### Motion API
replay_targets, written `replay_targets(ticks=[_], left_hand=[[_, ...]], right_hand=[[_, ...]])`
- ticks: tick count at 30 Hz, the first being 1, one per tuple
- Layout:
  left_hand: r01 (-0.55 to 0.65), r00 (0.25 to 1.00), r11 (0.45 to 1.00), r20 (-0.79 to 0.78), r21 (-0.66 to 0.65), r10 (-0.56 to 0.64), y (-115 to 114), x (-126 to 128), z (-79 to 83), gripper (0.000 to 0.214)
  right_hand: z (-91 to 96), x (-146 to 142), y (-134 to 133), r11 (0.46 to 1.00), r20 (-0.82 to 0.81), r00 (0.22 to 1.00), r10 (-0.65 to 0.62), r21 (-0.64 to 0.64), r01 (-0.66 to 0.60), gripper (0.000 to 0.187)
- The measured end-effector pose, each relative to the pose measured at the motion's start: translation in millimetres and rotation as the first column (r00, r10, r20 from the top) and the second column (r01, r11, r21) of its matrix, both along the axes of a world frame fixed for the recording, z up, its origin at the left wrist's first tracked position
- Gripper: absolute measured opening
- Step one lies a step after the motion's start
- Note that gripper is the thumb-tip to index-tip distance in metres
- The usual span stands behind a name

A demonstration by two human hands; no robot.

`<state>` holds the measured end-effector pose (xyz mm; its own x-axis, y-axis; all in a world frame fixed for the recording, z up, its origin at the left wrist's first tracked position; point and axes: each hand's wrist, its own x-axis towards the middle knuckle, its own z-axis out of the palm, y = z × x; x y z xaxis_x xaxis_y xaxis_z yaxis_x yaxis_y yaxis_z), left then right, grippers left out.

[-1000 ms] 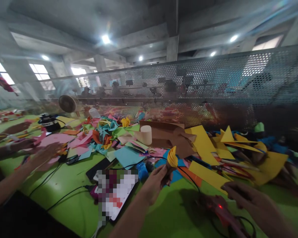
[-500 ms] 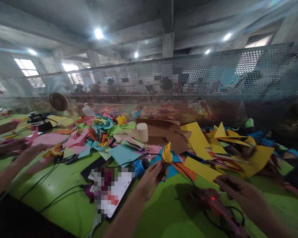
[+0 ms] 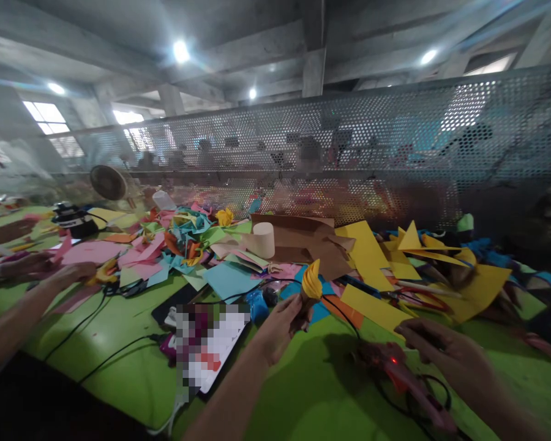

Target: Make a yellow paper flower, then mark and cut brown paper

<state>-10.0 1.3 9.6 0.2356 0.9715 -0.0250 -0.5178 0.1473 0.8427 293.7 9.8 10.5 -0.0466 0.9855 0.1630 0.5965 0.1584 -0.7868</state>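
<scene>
My left hand (image 3: 287,321) is closed round the brown lower part of a paper ice cream cone (image 3: 312,280), its yellow twisted top pointing up. My right hand (image 3: 434,346) is at the right with its fingers curled and thumb against them; whatever they may pinch is hidden. Its fingertips are near the corner of a flat yellow paper strip (image 3: 371,313). Just left of and below that hand, a pink glue gun (image 3: 406,383) with a lit red light lies on the green table (image 3: 298,392).
Coloured paper scraps (image 3: 188,229), a cream roll (image 3: 263,240), brown paper (image 3: 303,245) and red-handled scissors (image 3: 422,300) cover the back. A phone (image 3: 224,349) lies left of my forearm, with cables around. A co-worker's hands (image 3: 68,275) are at the left. A perforated metal screen (image 3: 280,141) stands behind.
The camera view has shifted slightly. My left hand holds the paper cone in nearly the same place, and my right hand stays by the yellow strip. The co-worker's near hand has moved slightly.
</scene>
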Motion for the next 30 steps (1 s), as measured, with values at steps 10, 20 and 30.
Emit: replay_targets(ticks=[10, 20, 30], left_hand=[[0.025, 0.999, 1.000, -0.022, -0.015, -0.025, -0.5, 2.7, -0.8, 0.046], [0.104, 0.988, 0.995, -0.115, -0.004, -0.104, -1.7, 13.7, -9.4, 0.045], [0.194, 0.953, 0.978, -0.251, 0.076, -0.169, -4.2, 16.8, -7.4, 0.038]], right_hand=[[8.3, -5.4, -6.7, 1.000, 0.007, 1.000, -0.006, -0.007, 0.006, 0.037], [49.9, -59.0, -23.5, 0.976, -0.114, 0.979, 0.169, 0.156, -0.150, 0.023], [52.3, -87.3, -11.4, 0.945, -0.074, 0.960, 0.269, 0.212, -0.248, 0.012]])
